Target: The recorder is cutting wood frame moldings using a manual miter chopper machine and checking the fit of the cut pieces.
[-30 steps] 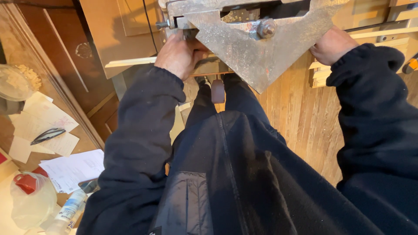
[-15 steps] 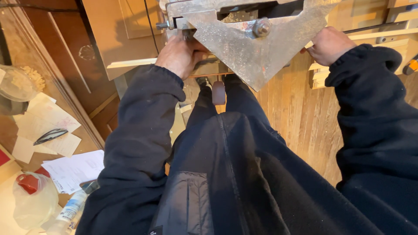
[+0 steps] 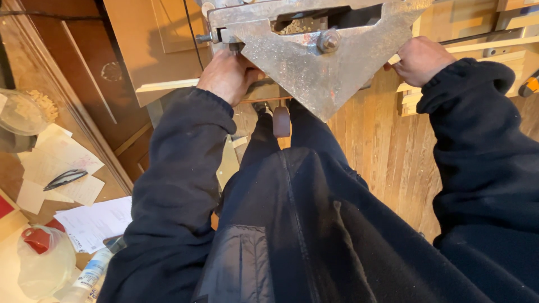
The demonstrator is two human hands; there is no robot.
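The left hand (image 3: 227,76) curls shut on a wood piece (image 3: 264,92) under the left edge of the rusty triangular metal plate (image 3: 320,62). The right hand (image 3: 418,59) closes on a light strip (image 3: 394,58) at the plate's right edge. Bare plank floor (image 3: 382,151) lies open below. Since a second ago, the view has shifted slightly. A clear, red-capped bottle (image 3: 42,261) stands lower left beside white papers (image 3: 92,221).
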